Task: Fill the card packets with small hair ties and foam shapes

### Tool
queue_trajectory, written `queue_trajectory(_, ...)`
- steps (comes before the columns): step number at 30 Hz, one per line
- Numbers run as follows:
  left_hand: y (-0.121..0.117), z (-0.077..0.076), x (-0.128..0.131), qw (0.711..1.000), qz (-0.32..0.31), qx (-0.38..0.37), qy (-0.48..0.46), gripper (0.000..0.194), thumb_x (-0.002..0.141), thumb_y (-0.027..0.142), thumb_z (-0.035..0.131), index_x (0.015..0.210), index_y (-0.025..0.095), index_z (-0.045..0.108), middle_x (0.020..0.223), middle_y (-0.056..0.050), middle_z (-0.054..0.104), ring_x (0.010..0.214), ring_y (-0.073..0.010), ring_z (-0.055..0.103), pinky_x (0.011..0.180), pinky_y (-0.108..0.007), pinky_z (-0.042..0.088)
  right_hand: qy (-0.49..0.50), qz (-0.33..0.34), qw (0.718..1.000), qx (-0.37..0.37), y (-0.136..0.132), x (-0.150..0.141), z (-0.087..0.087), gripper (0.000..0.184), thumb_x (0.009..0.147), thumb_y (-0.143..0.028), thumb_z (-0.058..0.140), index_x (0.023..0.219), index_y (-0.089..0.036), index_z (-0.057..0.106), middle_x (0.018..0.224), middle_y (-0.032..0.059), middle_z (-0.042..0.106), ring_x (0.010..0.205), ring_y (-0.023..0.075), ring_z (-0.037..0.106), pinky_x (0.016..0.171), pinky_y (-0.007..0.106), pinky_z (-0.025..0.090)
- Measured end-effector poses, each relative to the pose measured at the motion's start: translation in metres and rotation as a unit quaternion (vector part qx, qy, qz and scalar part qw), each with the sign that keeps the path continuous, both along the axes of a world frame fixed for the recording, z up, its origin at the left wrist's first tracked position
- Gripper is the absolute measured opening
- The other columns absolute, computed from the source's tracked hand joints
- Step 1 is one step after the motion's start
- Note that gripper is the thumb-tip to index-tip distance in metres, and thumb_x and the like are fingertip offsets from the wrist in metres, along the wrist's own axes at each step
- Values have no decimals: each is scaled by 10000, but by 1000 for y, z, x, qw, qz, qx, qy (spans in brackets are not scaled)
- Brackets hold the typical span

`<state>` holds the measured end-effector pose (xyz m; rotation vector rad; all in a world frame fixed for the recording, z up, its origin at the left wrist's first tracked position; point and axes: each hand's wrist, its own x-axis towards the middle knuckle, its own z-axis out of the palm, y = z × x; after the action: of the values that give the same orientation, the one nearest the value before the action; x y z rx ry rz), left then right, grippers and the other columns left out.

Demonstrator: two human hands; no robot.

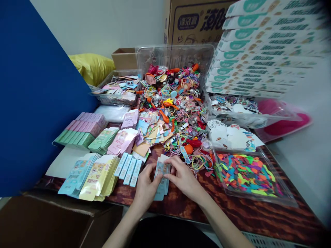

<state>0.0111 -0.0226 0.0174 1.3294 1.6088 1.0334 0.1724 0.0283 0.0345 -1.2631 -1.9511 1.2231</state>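
Close to the table's front edge, a light blue flat carton (160,191) with a cartoon print is between my two hands, perhaps with another flat one under it. My left hand (146,186) pinches its left side, thumb on top. From the right, my right hand (184,179) grips the same carton with thumb and bent fingers. Just left of my left hand lie several folded blue boxes (128,169) in a row. Beyond them are stacks of flat cartons: blue (76,175), yellow (99,175), green (103,138) and pink (122,140).
A large heap of hair ties and trinkets (178,100) spills from a clear bin (176,51). At right are a tray of colourful small pieces (245,174), white cutouts (230,136) and a tall stack of printed boxes (248,51). Finished-shaped pink and green boxes (82,127) stand left, beside a blue panel (33,86).
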Motion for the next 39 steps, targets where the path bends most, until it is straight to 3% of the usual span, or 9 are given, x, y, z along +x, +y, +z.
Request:
queue_trajectory(4,2,15,-1,999,-18,5,-30,127,822,256,626,918,176,648,909,-33,686,861,-198,624,798,-297,465,-4,-2,1000,7,3,4,14,269,758,-91,682,962,-230,575,941,-17,513,668,124,515,654,271,418)
queue_trajectory(9,-1,16,-4,988,-62,-35,-138,148,802,289,669,878,175,611,850,1,618,817,-164,568,749,-252,431,10,10,1000,12,2,8,21,194,800,-74,613,706,-204,504,816,-17,505,707,142,515,638,255,382)
queue_trajectory(12,-3,16,-7,939,-167,-102,-282,406,755,325,756,1112,201,609,1031,-11,631,999,-188,568,886,-276,423,24,43,998,36,-5,9,32,196,829,-63,579,704,-201,516,841,-4,558,800,159,552,711,269,393)
queue_trajectory(15,-5,15,-6,886,-236,-163,-365,482,676,358,838,1078,165,653,961,-6,627,927,-163,563,825,-242,415,7,74,997,28,-11,8,45,183,850,-108,605,708,-201,534,773,-19,590,738,147,551,677,261,380)
queue_trajectory(20,-6,9,-1,872,-176,-203,-410,404,585,342,906,818,99,683,663,36,556,592,-68,473,574,-182,356,33,53,998,12,-16,14,50,215,912,-282,603,712,-203,603,662,-25,574,625,131,522,594,248,382)
queue_trajectory(26,-5,13,6,830,-145,-218,-493,579,604,481,882,1001,95,715,837,-111,727,667,-197,679,687,-316,535,205,-64,976,-37,-21,19,30,185,884,-372,631,972,-241,726,1153,71,600,833,173,622,564,238,487)
queue_trajectory(29,-6,9,12,844,-100,-202,-487,659,606,591,846,1002,83,710,804,-128,737,645,-212,686,639,-299,529,217,-81,970,-72,-25,13,17,213,882,-391,639,1014,-259,743,1055,55,636,823,178,632,533,227,479)
queue_trajectory(32,-8,5,14,879,-30,-158,-449,611,704,648,749,945,88,714,810,-112,738,684,-193,678,647,-267,518,213,-126,969,-24,-25,10,10,173,876,-362,654,932,-242,766,930,41,668,869,192,640,725,275,520)
queue_trajectory(39,-8,11,4,942,-21,-65,-328,319,780,363,775,1003,161,670,924,-49,730,850,-165,670,774,-248,529,209,-205,955,-54,-17,16,6,243,800,-437,721,867,-203,731,847,42,698,766,196,636,678,287,517)
